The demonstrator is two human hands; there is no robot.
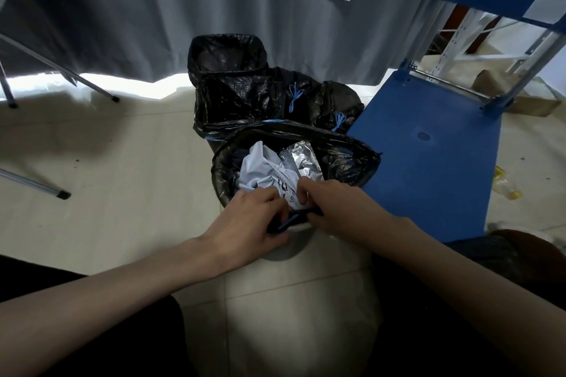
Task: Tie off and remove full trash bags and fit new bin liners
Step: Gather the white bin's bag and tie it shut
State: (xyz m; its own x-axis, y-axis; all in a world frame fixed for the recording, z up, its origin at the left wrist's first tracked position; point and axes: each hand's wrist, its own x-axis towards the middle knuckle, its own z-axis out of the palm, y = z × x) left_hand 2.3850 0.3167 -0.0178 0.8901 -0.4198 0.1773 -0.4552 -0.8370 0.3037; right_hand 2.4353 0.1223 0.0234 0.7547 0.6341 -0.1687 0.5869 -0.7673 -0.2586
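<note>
A round bin lined with a black trash bag (352,150) stands on the floor right in front of me, filled with crumpled white paper (260,171) and a silver foil packet (301,161). My left hand (248,223) and my right hand (333,205) meet at the bag's near rim, fingers curled, pinching the black plastic and its blue drawstring. Behind it a square bin with a black liner (226,55) stands open, showing nothing inside. Two tied black bags (333,101) with blue drawstring knots lie beside it.
A blue platform trolley (435,156) sits close on the right of the bins. A grey curtain (153,9) with a paper note hangs behind. Metal chair or table legs (58,193) stand at the left. Cardboard and small litter lie on the floor at the far right.
</note>
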